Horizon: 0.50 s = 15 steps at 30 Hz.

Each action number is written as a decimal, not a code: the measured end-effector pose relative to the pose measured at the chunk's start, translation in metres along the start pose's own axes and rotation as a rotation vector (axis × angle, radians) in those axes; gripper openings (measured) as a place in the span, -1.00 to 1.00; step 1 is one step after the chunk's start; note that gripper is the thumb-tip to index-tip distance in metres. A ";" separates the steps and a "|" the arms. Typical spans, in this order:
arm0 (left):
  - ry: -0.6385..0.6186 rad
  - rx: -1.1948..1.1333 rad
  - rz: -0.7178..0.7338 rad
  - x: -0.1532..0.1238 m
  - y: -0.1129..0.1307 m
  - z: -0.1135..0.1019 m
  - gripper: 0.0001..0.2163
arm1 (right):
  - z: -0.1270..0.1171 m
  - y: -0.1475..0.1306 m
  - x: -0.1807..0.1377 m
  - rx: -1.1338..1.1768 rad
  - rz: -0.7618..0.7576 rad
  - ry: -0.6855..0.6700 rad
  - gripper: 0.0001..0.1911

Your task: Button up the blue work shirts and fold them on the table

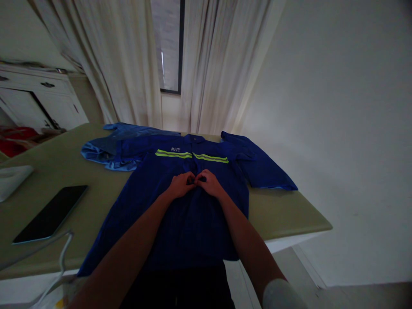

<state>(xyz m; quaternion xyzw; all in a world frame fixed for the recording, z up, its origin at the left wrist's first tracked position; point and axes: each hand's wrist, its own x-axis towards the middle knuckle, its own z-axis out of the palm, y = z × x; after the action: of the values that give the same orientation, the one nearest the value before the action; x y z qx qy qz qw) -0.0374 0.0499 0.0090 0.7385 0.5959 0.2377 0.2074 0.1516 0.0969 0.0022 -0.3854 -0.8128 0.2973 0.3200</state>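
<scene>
A blue work shirt [180, 214] with a yellow-green reflective band across the chest lies spread flat on an olive-topped table [283, 214], collar away from me. My left hand [180, 184] and my right hand [209, 182] meet at the shirt's front placket, just below the band. Both have their fingers curled and pinched on the fabric at the centre line. What lies between the fingertips is too small to make out. The shirt's hem hangs over the near table edge.
A dark phone [51, 213] lies on the table to the left. A white object [11, 180] sits at the far left edge, and a white hanger [61, 257] is at the near left. Curtains and a window stand behind; a white cabinet [41, 98] is at the left.
</scene>
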 end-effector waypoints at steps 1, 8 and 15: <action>-0.008 0.002 -0.016 0.000 0.001 0.000 -0.78 | 0.001 -0.001 0.000 0.003 0.003 -0.001 -0.92; -0.011 0.032 -0.025 0.000 0.005 0.000 -0.83 | 0.010 -0.009 0.000 -0.007 0.084 0.021 -0.95; 0.117 0.213 0.082 -0.008 0.012 0.001 -0.96 | 0.007 -0.007 0.004 0.120 0.310 0.021 -0.92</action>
<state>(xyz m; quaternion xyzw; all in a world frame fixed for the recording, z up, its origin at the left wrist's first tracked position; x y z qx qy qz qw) -0.0292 0.0400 0.0145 0.7651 0.5980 0.2240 0.0826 0.1411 0.0948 0.0043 -0.4897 -0.7210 0.3869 0.3010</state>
